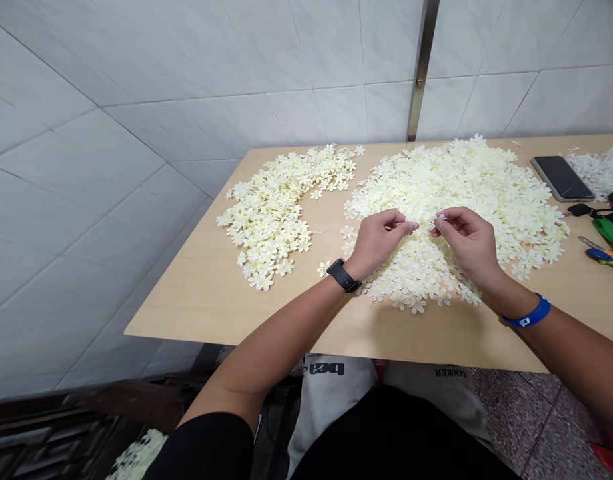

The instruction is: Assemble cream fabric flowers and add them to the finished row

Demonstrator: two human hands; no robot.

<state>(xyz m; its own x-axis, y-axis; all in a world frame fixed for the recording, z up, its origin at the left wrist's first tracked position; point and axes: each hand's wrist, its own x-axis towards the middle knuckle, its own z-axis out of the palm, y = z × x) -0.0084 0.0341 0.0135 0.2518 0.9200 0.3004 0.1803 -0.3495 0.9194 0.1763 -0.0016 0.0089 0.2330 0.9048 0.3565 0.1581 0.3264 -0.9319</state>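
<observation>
Over a large heap of pale cream artificial flowers, both of my hands are held close together. Thumb and forefinger of my left hand are pinched on a small white artificial flower, partly covered by the fingertips. Just to its right, my right hand pinches another artificial flower, with its white petals showing at the fingertips. A narrow gap separates the two pinches. The stems or small parts between the fingers are too small to make out.
A second curved pile of flowers with yellow centres lies on the left of the wooden tabletop. At the right are a phone, a heap of small white pieces, keys and scissors. A tiled wall stands behind.
</observation>
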